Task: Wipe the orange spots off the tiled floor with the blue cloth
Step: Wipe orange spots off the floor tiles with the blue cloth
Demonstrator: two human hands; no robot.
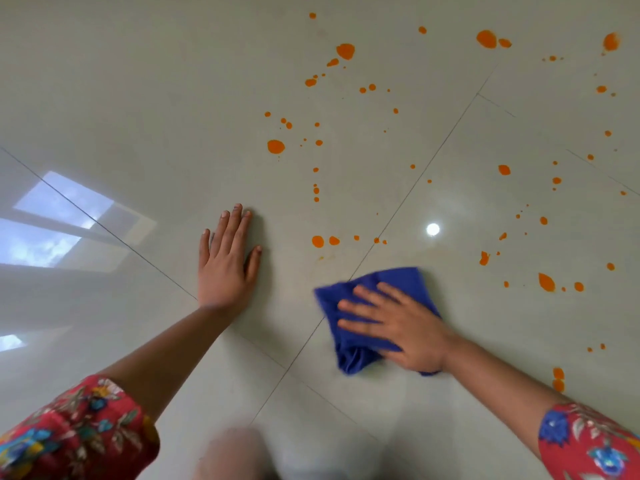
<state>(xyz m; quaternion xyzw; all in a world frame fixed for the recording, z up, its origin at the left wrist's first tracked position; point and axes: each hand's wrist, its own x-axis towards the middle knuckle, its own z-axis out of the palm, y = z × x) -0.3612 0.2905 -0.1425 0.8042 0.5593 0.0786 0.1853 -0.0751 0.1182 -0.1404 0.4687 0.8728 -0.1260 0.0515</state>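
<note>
Wiping is in hand: the right hand [398,327] presses flat, fingers spread, on the blue cloth [381,277] over a joint in the floor [138,116]; the left hand [227,261] rests flat and empty beside it. Orange spots [318,241] start just beyond, so the next stroke likely goes forward.

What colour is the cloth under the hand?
Blue. The head view shows the cloth best, under the right hand.

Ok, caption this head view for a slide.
Right hand presses blue cloth on glossy pale tiled floor, left hand flat beside it, orange spots scattered beyond.
</note>
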